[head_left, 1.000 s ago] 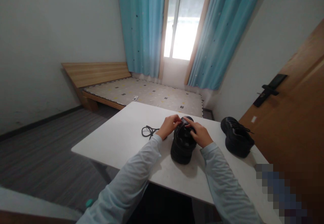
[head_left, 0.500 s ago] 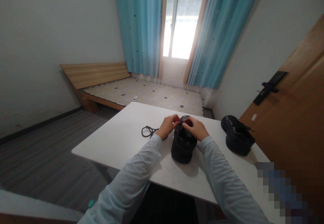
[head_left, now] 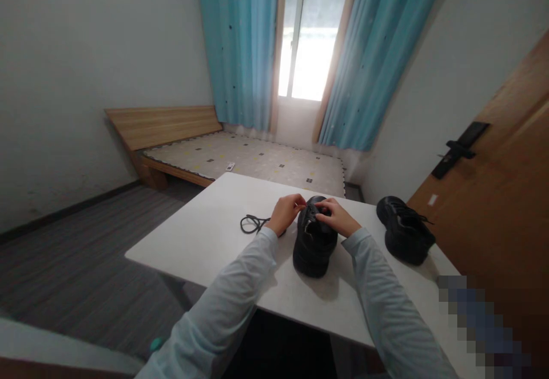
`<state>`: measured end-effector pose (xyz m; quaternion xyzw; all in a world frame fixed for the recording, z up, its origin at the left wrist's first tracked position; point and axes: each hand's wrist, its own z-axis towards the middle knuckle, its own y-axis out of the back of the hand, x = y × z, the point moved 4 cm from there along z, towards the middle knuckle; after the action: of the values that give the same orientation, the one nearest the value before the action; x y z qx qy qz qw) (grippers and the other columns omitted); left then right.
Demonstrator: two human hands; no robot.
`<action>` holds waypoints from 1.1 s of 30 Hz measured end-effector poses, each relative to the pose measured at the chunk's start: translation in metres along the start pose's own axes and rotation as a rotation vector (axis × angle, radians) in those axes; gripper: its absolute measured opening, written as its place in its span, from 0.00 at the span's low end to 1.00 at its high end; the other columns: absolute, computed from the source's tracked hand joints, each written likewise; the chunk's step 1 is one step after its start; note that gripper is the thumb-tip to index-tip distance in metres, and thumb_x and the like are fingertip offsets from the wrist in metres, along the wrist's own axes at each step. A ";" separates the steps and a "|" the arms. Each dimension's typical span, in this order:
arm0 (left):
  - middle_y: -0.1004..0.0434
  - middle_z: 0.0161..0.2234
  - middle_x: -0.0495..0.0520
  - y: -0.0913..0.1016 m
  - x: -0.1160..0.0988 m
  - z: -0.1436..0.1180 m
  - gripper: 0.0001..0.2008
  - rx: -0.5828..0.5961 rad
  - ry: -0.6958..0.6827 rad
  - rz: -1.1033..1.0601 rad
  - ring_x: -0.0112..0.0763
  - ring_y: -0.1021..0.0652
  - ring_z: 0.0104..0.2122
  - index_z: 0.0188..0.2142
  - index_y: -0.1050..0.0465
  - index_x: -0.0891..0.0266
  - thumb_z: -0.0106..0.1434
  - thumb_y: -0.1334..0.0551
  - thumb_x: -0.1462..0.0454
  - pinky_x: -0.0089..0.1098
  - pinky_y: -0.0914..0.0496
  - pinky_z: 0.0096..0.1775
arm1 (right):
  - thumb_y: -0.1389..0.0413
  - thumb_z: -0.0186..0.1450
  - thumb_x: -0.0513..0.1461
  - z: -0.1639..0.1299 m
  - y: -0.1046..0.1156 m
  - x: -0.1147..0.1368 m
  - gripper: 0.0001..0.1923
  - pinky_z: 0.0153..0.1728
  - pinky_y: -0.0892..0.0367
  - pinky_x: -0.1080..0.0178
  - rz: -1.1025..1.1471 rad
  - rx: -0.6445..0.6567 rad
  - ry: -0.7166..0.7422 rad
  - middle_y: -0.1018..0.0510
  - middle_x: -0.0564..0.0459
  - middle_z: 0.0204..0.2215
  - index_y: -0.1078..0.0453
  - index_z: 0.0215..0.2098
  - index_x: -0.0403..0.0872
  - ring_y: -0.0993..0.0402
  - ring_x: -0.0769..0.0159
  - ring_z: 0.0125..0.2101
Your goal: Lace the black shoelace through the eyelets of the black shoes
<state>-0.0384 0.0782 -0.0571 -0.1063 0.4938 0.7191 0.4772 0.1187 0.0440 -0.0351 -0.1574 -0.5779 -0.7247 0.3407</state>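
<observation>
A black shoe (head_left: 315,247) stands on the white table (head_left: 193,224), its heel towards me and its opening facing up. At the left side of its eyelets, my left hand (head_left: 288,212) is closed in a pinch on what appears to be a shoelace; the fingertips hide most of it. My right hand (head_left: 337,217) grips the right side of the shoe's upper, thumb and fingers near the eyelets. A loose black shoelace (head_left: 247,224) lies looped on the table and runs behind my left wrist.
Another black shoe (head_left: 407,233), with its lace in, stands by the table's right edge. Beyond the table is a bed (head_left: 257,153) with a small white object (head_left: 230,166) on it. A wooden door (head_left: 506,196) is close on the right.
My right hand has shifted slightly right, away from my left, so more of the shoe's eyelet area shows. My left hand stays at the shoe's left side.
</observation>
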 end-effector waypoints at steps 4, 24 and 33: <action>0.24 0.29 0.48 0.000 -0.004 0.000 0.03 -0.004 -0.029 0.007 0.26 0.26 0.29 0.31 0.26 0.61 0.56 0.38 0.67 0.26 0.33 0.35 | 0.42 0.51 0.37 0.000 0.001 0.002 0.17 0.44 0.36 0.59 -0.007 0.010 0.005 0.31 0.49 0.36 0.26 0.40 0.43 0.32 0.66 0.34; 0.25 0.28 0.49 0.003 -0.013 0.002 0.08 -0.064 0.045 -0.131 0.25 0.25 0.30 0.35 0.26 0.62 0.55 0.39 0.71 0.26 0.31 0.37 | 0.49 0.54 0.29 0.003 -0.007 0.007 0.17 0.43 0.35 0.61 -0.139 -0.159 0.031 0.30 0.49 0.32 0.23 0.37 0.46 0.32 0.64 0.36; 0.22 0.28 0.49 0.003 -0.017 0.003 0.03 -0.046 0.070 -0.130 0.26 0.23 0.30 0.31 0.26 0.61 0.55 0.38 0.68 0.25 0.31 0.36 | 0.47 0.57 0.31 0.002 -0.006 0.013 0.13 0.41 0.35 0.61 -0.220 -0.169 -0.002 0.28 0.47 0.33 0.23 0.38 0.44 0.31 0.63 0.36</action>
<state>-0.0309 0.0704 -0.0438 -0.1742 0.4858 0.6936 0.5026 0.1045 0.0423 -0.0308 -0.1219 -0.5290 -0.8036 0.2440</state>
